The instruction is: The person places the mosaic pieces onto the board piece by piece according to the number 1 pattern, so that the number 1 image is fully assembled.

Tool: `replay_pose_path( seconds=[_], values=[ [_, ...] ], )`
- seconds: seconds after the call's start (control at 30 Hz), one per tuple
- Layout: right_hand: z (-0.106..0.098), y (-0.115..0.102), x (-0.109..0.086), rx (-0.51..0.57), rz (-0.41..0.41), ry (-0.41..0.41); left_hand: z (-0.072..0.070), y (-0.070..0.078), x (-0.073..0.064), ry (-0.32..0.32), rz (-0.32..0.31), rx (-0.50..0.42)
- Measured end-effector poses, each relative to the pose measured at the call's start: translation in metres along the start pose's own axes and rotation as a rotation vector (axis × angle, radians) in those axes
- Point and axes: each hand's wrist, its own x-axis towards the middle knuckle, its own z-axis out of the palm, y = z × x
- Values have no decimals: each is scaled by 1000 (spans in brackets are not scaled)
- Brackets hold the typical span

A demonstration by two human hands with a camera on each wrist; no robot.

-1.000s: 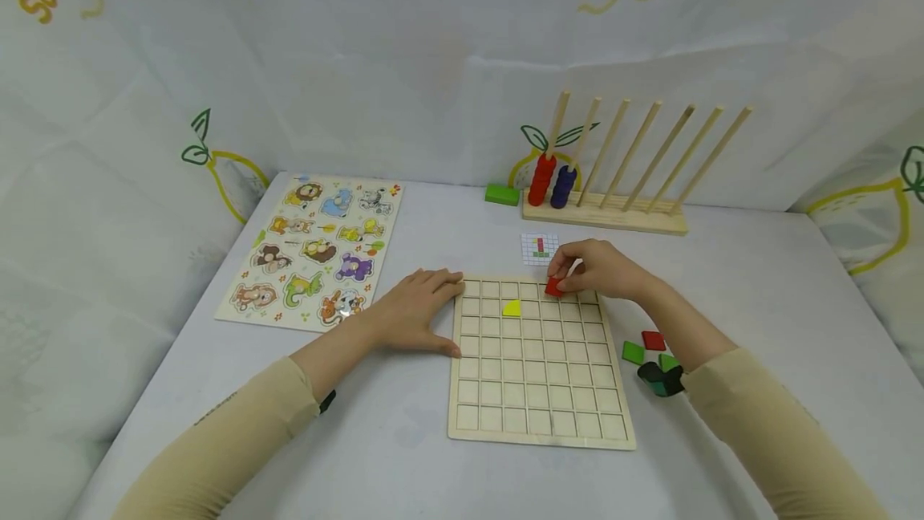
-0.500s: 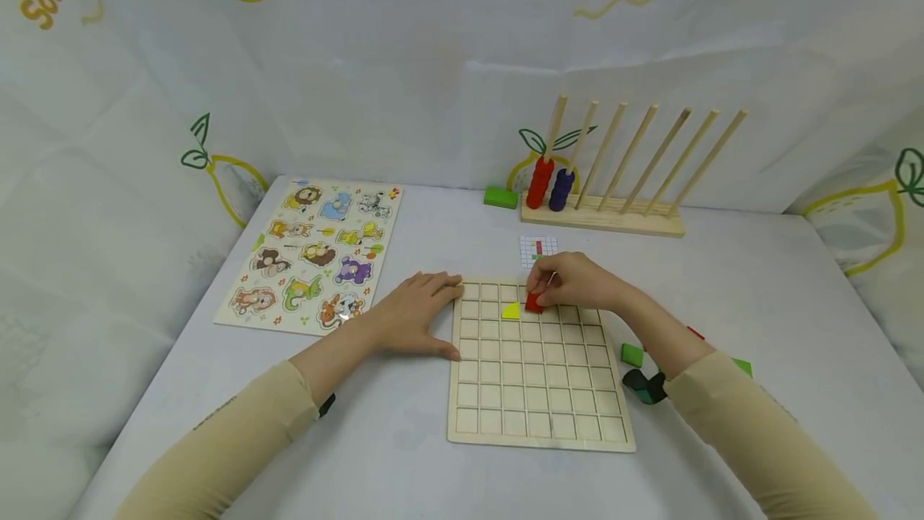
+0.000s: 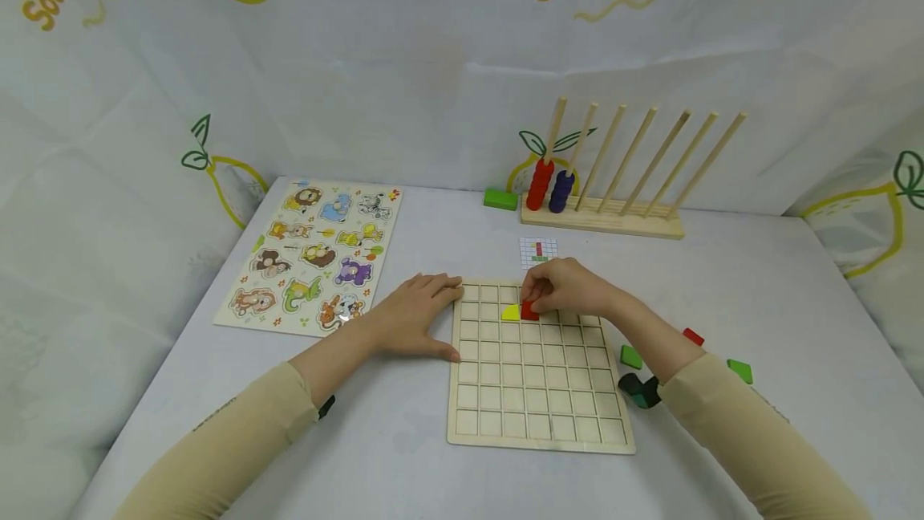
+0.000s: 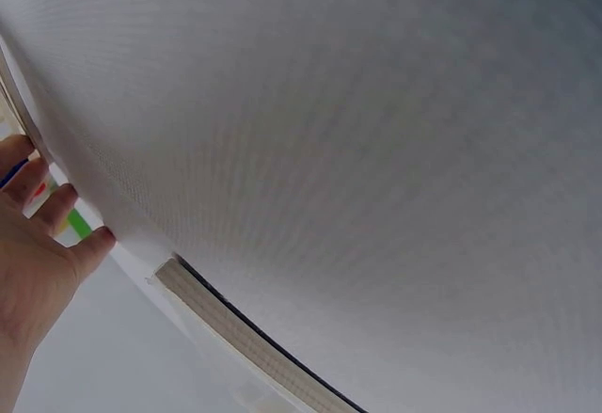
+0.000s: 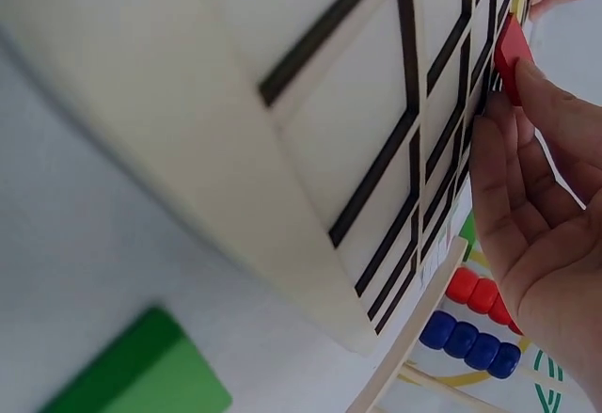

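Observation:
A wooden grid board [image 3: 541,444] lies flat in the middle of the table. My right hand [image 3: 570,287] pinches a red square tile [image 3: 529,310] between thumb and fingers, at a cell in the second row from the top. Just left of it, a yellow quarter-round tile [image 3: 510,312] sits in its own cell. In the right wrist view the red tile [image 5: 512,57] stands tilted at the fingertips. My left hand [image 3: 415,315] rests at the board's left edge with its fingers spread. Behind the board lies a small pattern card [image 3: 538,250], partly covered by the right hand.
Two green tiles [image 3: 631,356] and a red tile [image 3: 693,337] lie right of the board, near the right forearm. A bead rack [image 3: 602,219] with upright pegs and a green block [image 3: 501,199] stand at the back. An animal puzzle [image 3: 310,255] lies on the left.
My right hand has carried the red tile leftward and nearer, from the top row to beside the yellow tile. The left hand has stayed in place.

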Motion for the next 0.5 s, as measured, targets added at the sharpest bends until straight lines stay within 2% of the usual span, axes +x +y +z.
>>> replay_pose_path(
  seconds=[0.5],
  values=[
    [3,2,-2,9,4,0,0,0,1,-3,4,2]
  ],
)
